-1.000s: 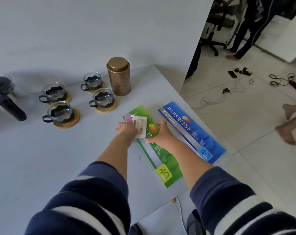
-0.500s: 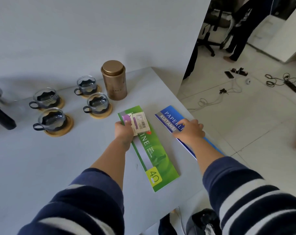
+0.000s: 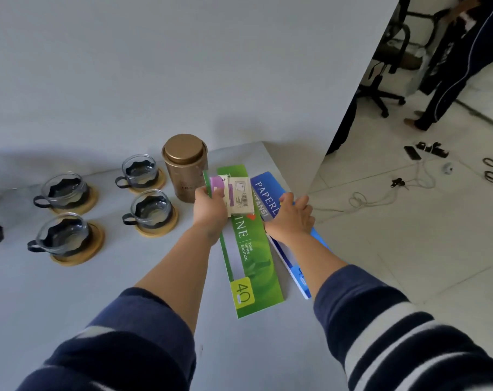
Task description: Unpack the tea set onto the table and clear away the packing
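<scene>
**Hands on the packing sheets**

Our left hand (image 3: 211,206) pinches the green sheet (image 3: 248,244) together with small cards (image 3: 235,197), lifting its far end beside the gold tin (image 3: 184,167). Our right hand (image 3: 291,218) lies spread on the blue sheet (image 3: 263,193) near the surface (image 3: 70,300) edge. Four glass cups (image 3: 150,211) sit on wooden coasters (image 3: 78,256) to the left.

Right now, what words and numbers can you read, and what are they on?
"INE", "YOUR OFFICE SOLUTION", "40": green book, start hidden by the left hand.
"PAPERL", "ITANSI": blue book, rest under the right hand.
Small card: barcode and print too small.
Gold tin: label too blurred.
</scene>
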A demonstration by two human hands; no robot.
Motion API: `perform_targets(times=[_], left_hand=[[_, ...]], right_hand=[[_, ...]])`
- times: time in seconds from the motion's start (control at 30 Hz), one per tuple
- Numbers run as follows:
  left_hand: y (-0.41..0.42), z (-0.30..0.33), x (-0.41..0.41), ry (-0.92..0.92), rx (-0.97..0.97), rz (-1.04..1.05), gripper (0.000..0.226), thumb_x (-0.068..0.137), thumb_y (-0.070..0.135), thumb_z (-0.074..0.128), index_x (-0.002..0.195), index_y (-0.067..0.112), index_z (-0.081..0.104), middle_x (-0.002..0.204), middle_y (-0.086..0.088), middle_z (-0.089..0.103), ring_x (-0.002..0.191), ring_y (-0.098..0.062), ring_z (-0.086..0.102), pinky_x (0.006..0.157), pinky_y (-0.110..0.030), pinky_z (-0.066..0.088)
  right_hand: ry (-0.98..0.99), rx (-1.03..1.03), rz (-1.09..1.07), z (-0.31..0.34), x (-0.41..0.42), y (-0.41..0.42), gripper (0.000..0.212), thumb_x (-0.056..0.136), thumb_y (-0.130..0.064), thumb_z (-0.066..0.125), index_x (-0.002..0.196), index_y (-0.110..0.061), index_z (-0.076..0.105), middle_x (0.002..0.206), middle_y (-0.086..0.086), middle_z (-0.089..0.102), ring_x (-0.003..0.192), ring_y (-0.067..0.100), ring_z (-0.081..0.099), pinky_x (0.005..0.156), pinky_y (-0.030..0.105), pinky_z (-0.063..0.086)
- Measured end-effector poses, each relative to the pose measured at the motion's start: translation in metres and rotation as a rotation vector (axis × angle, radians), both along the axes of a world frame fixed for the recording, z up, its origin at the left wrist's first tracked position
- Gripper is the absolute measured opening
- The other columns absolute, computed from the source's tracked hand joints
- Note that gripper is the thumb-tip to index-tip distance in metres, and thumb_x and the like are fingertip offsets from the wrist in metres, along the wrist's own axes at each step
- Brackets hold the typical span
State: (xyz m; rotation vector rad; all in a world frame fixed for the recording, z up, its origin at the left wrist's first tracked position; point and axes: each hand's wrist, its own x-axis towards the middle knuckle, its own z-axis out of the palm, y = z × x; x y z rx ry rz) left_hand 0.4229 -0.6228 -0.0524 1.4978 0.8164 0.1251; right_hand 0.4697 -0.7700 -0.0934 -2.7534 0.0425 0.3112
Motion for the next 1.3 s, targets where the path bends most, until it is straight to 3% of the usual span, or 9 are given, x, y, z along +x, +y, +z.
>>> perform_targets(times=[0.13, 0.33, 0.47, 0.53, 0.63, 0.77, 1.07, 1.2, 1.3], left_hand=[[0.002, 0.002, 0.046, 0.002, 0.137, 0.009, 0.045, 0.102, 0.03, 0.04, 0.142, 0.012, 0.034, 0.125, -0.011, 0.062, 0.107, -0.027, 0.062, 0.093, -0.04, 0.051], [0.0, -0.004, 0.101, 0.068, 0.157, 0.106, 0.037, 0.102, 0.023, 0.035, 0.137, 0.011, 0.041, 0.128, -0.012, 0.061, 0.113, -0.031, 0.06, 0.097, -0.039, 0.048], [-0.005, -0.013, 0.126, 0.154, 0.18, 0.111, 0.035, 0.102, 0.014, 0.033, 0.135, 0.004, 0.04, 0.129, -0.017, 0.058, 0.116, -0.033, 0.058, 0.085, -0.032, 0.044], [-0.006, -0.02, 0.137, 0.183, 0.14, 0.123, 0.037, 0.101, 0.013, 0.034, 0.137, 0.003, 0.038, 0.133, -0.019, 0.054, 0.12, -0.034, 0.054, 0.086, -0.033, 0.043], [-0.009, -0.033, 0.15, 0.237, 0.093, 0.091, 0.043, 0.099, 0.017, 0.037, 0.14, 0.002, 0.039, 0.141, -0.021, 0.045, 0.128, -0.035, 0.047, 0.095, -0.035, 0.043], [-0.017, -0.039, 0.157, 0.421, 0.07, 0.093, 0.05, 0.095, 0.023, 0.039, 0.141, 0.003, 0.038, 0.15, -0.019, 0.03, 0.14, -0.032, 0.029, 0.113, -0.039, 0.028], [0.003, -0.051, 0.173, 0.242, -0.032, 0.121, 0.065, 0.06, 0.031, 0.034, 0.121, 0.016, 0.052, 0.113, -0.007, 0.065, 0.112, -0.029, 0.056, 0.102, -0.042, 0.043], [0.01, -0.047, 0.152, 0.107, -0.142, 0.043, 0.071, 0.076, 0.039, 0.044, 0.145, 0.028, 0.034, 0.131, -0.008, 0.058, 0.119, -0.028, 0.055, 0.099, -0.033, 0.042], [0.009, -0.039, 0.132, 0.058, -0.036, -0.036, 0.064, 0.094, 0.033, 0.042, 0.154, 0.025, 0.018, 0.142, -0.002, 0.049, 0.127, -0.026, 0.049, 0.094, -0.028, 0.034]], right_hand=[[0.024, 0.049, 0.025, 0.0, 0.066, 0.028, 0.063, 0.081, -0.041, 0.068, 0.13, -0.016, 0.037, 0.135, 0.015, 0.031, 0.118, 0.033, 0.039, 0.096, 0.042, 0.04], [0.121, 0.053, 0.058, -0.008, 0.13, 0.046, 0.045, 0.094, -0.022, 0.052, 0.134, -0.002, 0.042, 0.137, 0.018, 0.038, 0.123, 0.035, 0.042, 0.095, 0.042, 0.043], [0.18, 0.33, -0.016, -0.002, 0.15, 0.037, 0.045, 0.1, -0.029, 0.031, 0.113, 0.0, 0.063, 0.1, 0.012, 0.066, 0.09, 0.031, 0.057, 0.071, 0.029, 0.038], [0.221, 0.463, -0.02, 0.003, 0.151, 0.035, 0.046, 0.099, -0.033, 0.036, 0.106, 0.001, 0.067, 0.086, 0.009, 0.068, 0.081, 0.029, 0.06, 0.071, 0.033, 0.044], [0.186, 0.446, 0.083, -0.001, 0.149, 0.036, 0.03, 0.092, -0.03, 0.056, 0.109, -0.009, 0.069, 0.11, 0.009, 0.071, 0.087, 0.025, 0.063, 0.075, 0.031, 0.046], [0.134, 0.386, 0.054, -0.008, 0.151, 0.041, 0.032, 0.084, -0.015, 0.061, 0.116, -0.018, 0.064, 0.113, 0.003, 0.07, 0.093, 0.022, 0.067, 0.069, 0.024, 0.043], [0.055, 0.421, 0.059, -0.014, 0.157, 0.064, 0.031, 0.09, -0.014, 0.053, 0.114, -0.022, 0.07, 0.104, 0.002, 0.071, 0.091, 0.023, 0.065, 0.062, 0.023, 0.04], [0.11, 0.397, 0.128, -0.022, 0.159, 0.07, 0.046, 0.095, -0.031, 0.05, 0.141, -0.033, 0.047, 0.136, 0.005, 0.053, 0.12, 0.029, 0.054, 0.091, 0.032, 0.048], [0.117, 0.321, 0.163, -0.016, 0.153, 0.071, 0.056, 0.096, -0.037, 0.046, 0.149, -0.034, 0.031, 0.137, 0.01, 0.049, 0.126, 0.035, 0.047, 0.101, 0.04, 0.045]])
